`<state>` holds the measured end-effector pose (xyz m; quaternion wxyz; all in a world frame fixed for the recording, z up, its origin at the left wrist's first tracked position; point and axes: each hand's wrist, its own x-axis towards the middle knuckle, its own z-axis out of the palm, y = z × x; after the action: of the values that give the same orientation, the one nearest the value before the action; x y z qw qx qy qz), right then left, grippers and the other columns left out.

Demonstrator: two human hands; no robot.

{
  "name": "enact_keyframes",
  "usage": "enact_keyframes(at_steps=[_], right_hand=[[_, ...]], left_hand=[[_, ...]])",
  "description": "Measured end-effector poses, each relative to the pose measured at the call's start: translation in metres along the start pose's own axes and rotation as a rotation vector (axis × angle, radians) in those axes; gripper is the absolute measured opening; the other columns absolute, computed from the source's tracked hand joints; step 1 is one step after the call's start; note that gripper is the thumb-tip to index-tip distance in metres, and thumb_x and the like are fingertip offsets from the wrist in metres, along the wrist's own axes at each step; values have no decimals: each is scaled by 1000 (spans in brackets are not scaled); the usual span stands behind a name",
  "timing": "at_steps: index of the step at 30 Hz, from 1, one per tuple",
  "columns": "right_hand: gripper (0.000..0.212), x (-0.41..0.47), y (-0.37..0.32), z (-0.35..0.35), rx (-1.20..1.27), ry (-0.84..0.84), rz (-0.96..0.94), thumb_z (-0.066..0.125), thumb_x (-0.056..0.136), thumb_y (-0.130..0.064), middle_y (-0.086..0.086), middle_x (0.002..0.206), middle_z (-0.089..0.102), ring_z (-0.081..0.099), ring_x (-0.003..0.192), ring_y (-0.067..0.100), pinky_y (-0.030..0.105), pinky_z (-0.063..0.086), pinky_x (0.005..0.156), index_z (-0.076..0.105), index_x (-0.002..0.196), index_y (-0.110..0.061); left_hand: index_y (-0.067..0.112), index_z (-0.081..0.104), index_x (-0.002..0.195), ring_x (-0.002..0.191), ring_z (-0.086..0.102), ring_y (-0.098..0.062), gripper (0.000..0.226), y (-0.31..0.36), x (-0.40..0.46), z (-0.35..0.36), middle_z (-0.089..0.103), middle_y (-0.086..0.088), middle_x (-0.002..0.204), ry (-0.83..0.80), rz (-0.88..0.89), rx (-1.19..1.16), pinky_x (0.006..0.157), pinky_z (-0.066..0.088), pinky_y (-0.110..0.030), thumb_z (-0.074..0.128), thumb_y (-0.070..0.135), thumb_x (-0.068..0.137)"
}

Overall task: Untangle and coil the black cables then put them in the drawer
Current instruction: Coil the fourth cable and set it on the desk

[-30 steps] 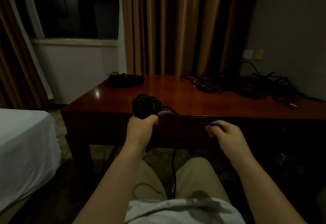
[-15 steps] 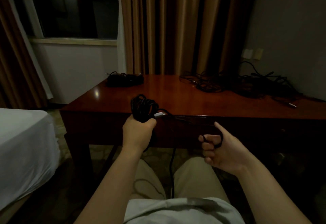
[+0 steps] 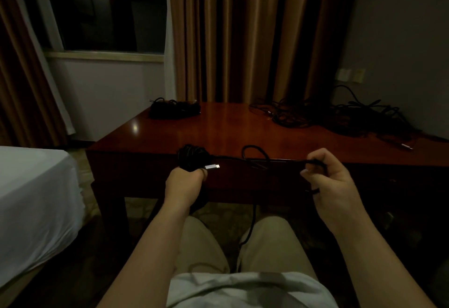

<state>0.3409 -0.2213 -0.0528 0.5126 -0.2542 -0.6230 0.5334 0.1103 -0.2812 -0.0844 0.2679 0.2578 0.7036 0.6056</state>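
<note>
Reaching out in front of the person's lap, both bare arms stretch toward the near edge of the desk [image 3: 230, 125]. The left hand [image 3: 185, 182] is held up like a fist, knuckles facing the camera. The right hand [image 3: 332, 181] is turned with its palm to the left and its fingers curled in.

The desk is dark red wood and shiny. At its far left lies a neat bundle of coiled cables [image 3: 173, 109]. At its far right sits a big messy pile of tangled cables [image 3: 340, 116], well apart from the bundle. Brown curtains [image 3: 243, 33] hang behind the desk, a dark window [image 3: 104, 9] is at the left, and a bed with a white sheet [image 3: 31, 198] stands at the left side.

The left hand's grip is tight around a black coil [image 3: 192, 158] — a silver plug [image 3: 211, 166] sticks out beside the thumb. A black cable [image 3: 257, 159] runs from the coil across to the right hand, with a loose loop in the middle. The right hand's grip pinches that cable near its end, and more cable hangs down between the knees.
</note>
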Motion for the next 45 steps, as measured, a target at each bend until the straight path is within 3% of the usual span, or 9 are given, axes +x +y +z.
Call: enact_keyframes(at_steps=[5, 7, 14, 18, 29, 33, 38, 42, 45], right_hand=[[8, -8, -12, 2, 486, -288, 134, 73, 57, -11, -2, 66, 62, 58, 53, 7, 21, 54, 61, 71, 63, -16], [30, -9, -9, -2, 536, -354, 222, 87, 50, -21, 2, 75, 68, 54, 44, 4, 19, 52, 53, 75, 76, -11], [20, 0, -6, 5, 677, 133, 534, 47, 94, -10, 13, 90, 63, 61, 64, 13, 26, 59, 62, 64, 92, 0], [23, -5, -5, 3, 386, 20, 598, 51, 92, -26, -1, 58, 46, 40, 51, 10, 26, 47, 55, 62, 89, -6], [24, -18, -28, 8, -553, -612, 316, 71, 81, -16, -17, 74, 54, 54, 63, -7, 16, 44, 61, 54, 95, -26], [20, -13, -4, 10, -819, -463, 222, 68, 84, -16, -5, 89, 56, 58, 82, 13, 29, 50, 68, 51, 85, -25], [37, -7, 30, 17, -1236, -155, -101, 50, 90, -4, -12, 73, 40, 37, 75, 8, 13, 26, 56, 36, 65, -29], [35, -5, 46, 13, -1125, -148, -96, 56, 89, -8, -11, 71, 42, 40, 75, 10, 13, 29, 57, 40, 65, -28], [22, -6, 43, 8, -613, -240, 168, 64, 87, -12, -1, 71, 50, 49, 68, 14, 21, 38, 61, 50, 71, -17]], left_hand=[[12, 46, 64, 59, 41, -19, 21, -2, -4, 6, 42, -4, 62, -2, 15, 79, 59, 32, -32, 57, 9, 82], [12, 44, 62, 58, 40, -19, 24, 0, -4, 7, 41, -3, 61, 3, 26, 99, 59, 31, -32, 57, 10, 82], [13, 42, 63, 59, 40, -18, 24, -1, -5, 4, 40, -3, 63, 8, 45, 75, 58, 28, -32, 58, 7, 79], [13, 43, 62, 57, 41, -17, 25, 2, -7, 4, 43, -2, 62, 63, 128, 173, 53, 27, -28, 59, 11, 81], [16, 43, 68, 55, 40, -16, 23, 2, -3, 0, 43, -2, 62, 103, 137, 287, 51, 27, -28, 57, 16, 87], [15, 41, 63, 55, 39, -17, 27, 1, -1, -4, 42, -2, 62, 92, 125, 244, 51, 26, -28, 57, 13, 85], [14, 44, 67, 57, 40, -17, 21, 0, -5, 1, 42, -2, 62, 27, 92, 275, 53, 27, -27, 57, 13, 83], [13, 45, 68, 58, 41, -17, 19, -2, -5, -1, 43, -3, 64, 18, 72, 266, 54, 28, -28, 58, 13, 82], [12, 45, 66, 58, 39, -18, 19, -2, -3, -3, 42, -4, 63, 17, 73, 233, 56, 28, -30, 58, 11, 80]])
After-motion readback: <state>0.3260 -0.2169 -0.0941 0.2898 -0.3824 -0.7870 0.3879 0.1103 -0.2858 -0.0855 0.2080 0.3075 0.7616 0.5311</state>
